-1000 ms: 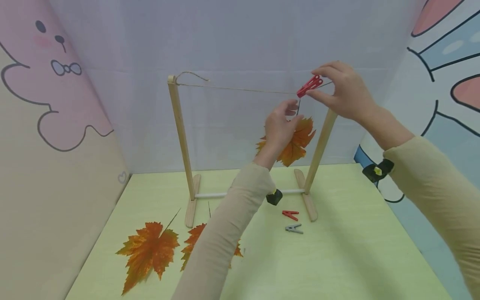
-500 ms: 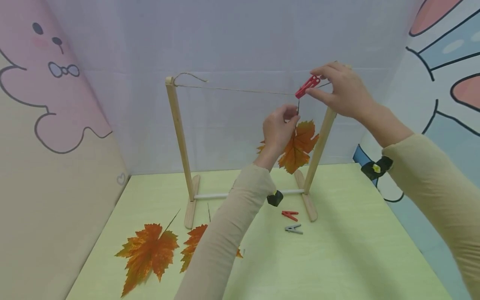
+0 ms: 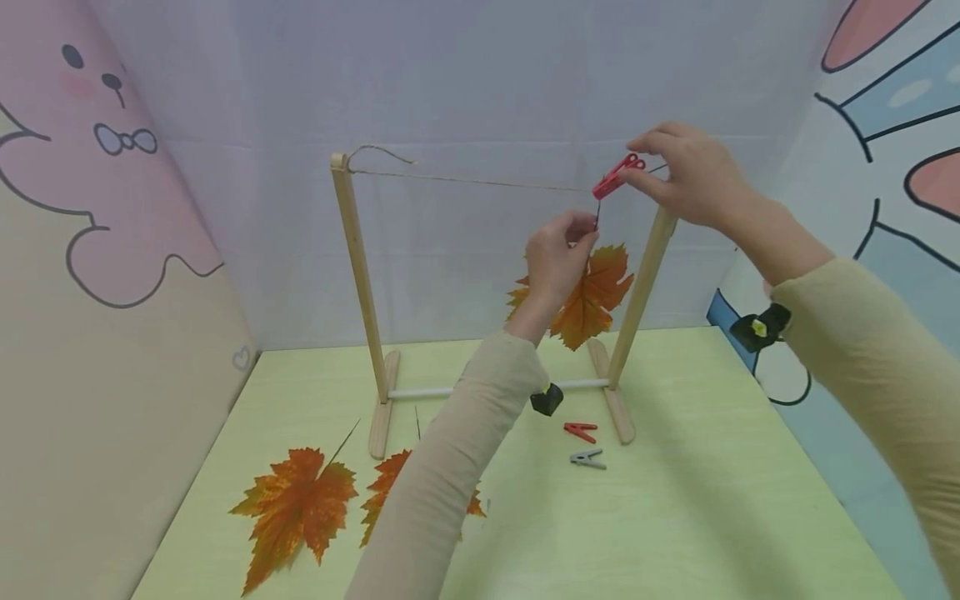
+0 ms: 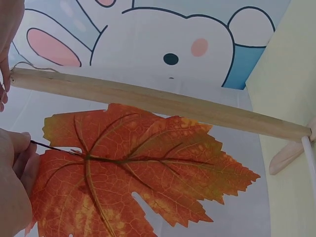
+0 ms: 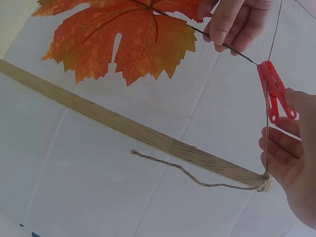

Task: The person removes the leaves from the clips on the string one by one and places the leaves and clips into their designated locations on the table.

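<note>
My left hand (image 3: 557,257) pinches the thin dark stem of an orange autumn leaf (image 4: 123,168) just under the string. The leaf hangs below, partly hidden by that hand in the head view. A red clothespin (image 5: 271,89) sits on the string (image 3: 472,181) at the top of the stem, its jaw end meeting the stem's tip. My right hand (image 3: 693,175) holds the clothespin's handle end between thumb and fingers, close to the right post. In the right wrist view the thumb touches one handle, with the fingers beyond the other.
Wooden posts (image 3: 360,283) on flat feet carry the string, with a white rod (image 3: 420,392) low between them. On the table lie another red clothespin (image 3: 581,431), a grey clothespin (image 3: 588,458) and two leaves, one whole leaf (image 3: 300,508) and one leaf (image 3: 386,492) partly behind my left sleeve.
My left fingers have gone from loosely spread beside the stem to pinching it, and the leaf has shifted slightly lower. My right hand stays at the clothespin, its thumb moved a little up the handle.
</note>
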Motion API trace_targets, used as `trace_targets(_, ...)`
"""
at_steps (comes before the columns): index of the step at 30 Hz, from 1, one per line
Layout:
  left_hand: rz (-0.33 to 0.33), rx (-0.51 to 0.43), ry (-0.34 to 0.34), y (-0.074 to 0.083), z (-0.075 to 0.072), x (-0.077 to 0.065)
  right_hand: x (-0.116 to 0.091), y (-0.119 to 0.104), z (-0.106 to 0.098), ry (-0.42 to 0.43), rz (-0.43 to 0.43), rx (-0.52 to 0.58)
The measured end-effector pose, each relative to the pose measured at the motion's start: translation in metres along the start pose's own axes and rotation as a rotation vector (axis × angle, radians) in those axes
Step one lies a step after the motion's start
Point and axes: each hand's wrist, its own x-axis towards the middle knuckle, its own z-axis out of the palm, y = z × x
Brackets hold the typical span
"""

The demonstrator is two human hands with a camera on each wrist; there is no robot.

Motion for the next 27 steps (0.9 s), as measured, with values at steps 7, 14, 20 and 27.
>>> trace_targets(7, -0.003, -0.014, 0.007, -0.001, -0.001, 0.000, 0.002, 0.004, -0.001, 0.003, -0.032, 0.031)
trace_targets(14, -0.013, -0.025, 0.000, -0.001, -0.002, -0.002, 0.001, 0.002, -0.003, 0.027, -0.005, 0.066)
trace_targets(20, -0.011, -0.042, 0.006, -0.002, -0.001, -0.004, -0.002, -0.002, -0.003, 0.099, -0.035, 0.024)
trace_targets(27, -0.014, -0.033, -0.008, -0.004, -0.004, -0.006, 0.000, -0.008, -0.003, 0.188, -0.072, -0.013)
